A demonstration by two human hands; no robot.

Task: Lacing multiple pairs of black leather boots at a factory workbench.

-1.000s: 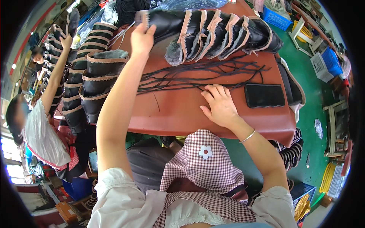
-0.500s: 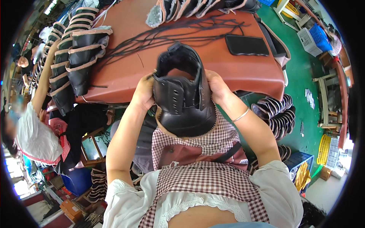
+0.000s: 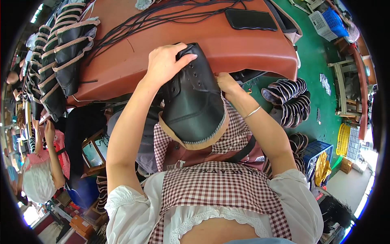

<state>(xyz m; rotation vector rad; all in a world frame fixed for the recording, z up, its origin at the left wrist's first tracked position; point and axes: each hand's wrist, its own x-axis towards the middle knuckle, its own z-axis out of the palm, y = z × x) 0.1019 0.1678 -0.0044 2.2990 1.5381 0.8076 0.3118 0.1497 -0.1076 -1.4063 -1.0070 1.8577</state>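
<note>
A black leather shoe upper (image 3: 193, 112) with lace holes and a tan, zigzag-stitched lower edge is held over my lap, toe end toward me. My left hand (image 3: 164, 63) grips its top end, thumb and fingers closed over the collar and tongue. Low on its right side, my right hand (image 3: 228, 84) is closed on the edge; the upper hides some of those fingertips. Beyond it, black laces (image 3: 136, 26) lie spread across the brown-covered table (image 3: 122, 75).
A black phone (image 3: 251, 19) lies at the table's far right. More black uppers (image 3: 73, 53) are stacked along the left. Bundled uppers (image 3: 286, 101) rest on the green floor at right, near a blue crate (image 3: 319, 148). A co-worker (image 3: 42, 175) sits at left.
My left hand has moved from the upper's left side to its top end. The opening has tilted out of sight, and the toe and stitched edge now face me more. My view has shifted lower.
</note>
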